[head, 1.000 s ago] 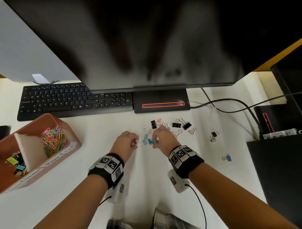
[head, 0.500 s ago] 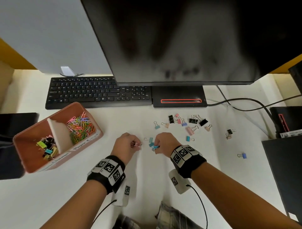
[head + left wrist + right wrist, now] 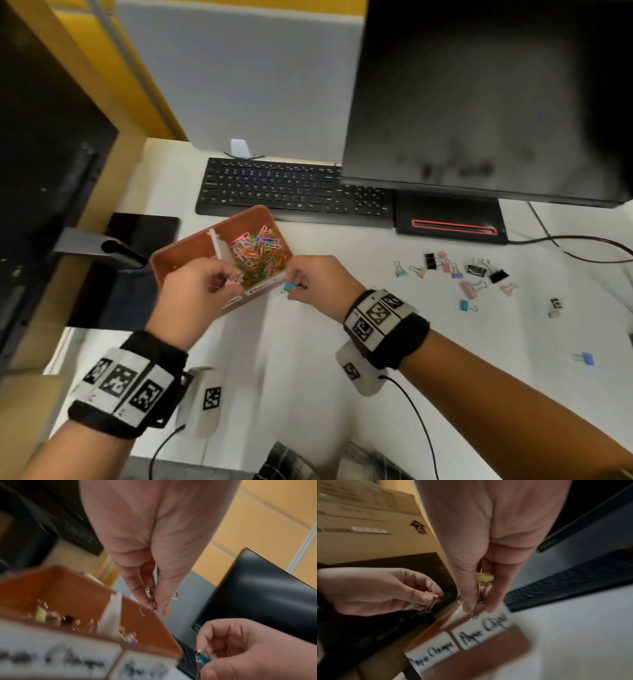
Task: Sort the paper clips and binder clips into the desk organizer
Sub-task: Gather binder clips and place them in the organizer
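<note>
The brown desk organizer [image 3: 263, 214] stands left of centre, with a white divider [image 3: 219, 246] and a heap of coloured paper clips [image 3: 262, 253] in its right compartment. My left hand [image 3: 233, 281] hovers over the organizer's near edge and pinches small binder clips by their wire handles [image 3: 150, 599]. Just right of the organizer's front corner, my right hand [image 3: 296, 282] pinches a teal binder clip [image 3: 291, 287]; the right wrist view shows more clips [image 3: 485, 579] in its fingers. Several binder clips [image 3: 51, 616] lie in the left compartment. Loose binder clips [image 3: 472, 277] lie scattered on the desk at right.
A black keyboard [image 3: 291, 188] lies behind the organizer, and a large monitor [image 3: 479, 102] on its base [image 3: 448, 219] fills the upper right. Cables [image 3: 565, 246] run at far right. A second dark screen [image 3: 41, 154] and a black pad [image 3: 144, 229] sit at left.
Both hands have travelled left from the scattered clips to the organizer, carrying binder clips. The head view has swung left with them.
</note>
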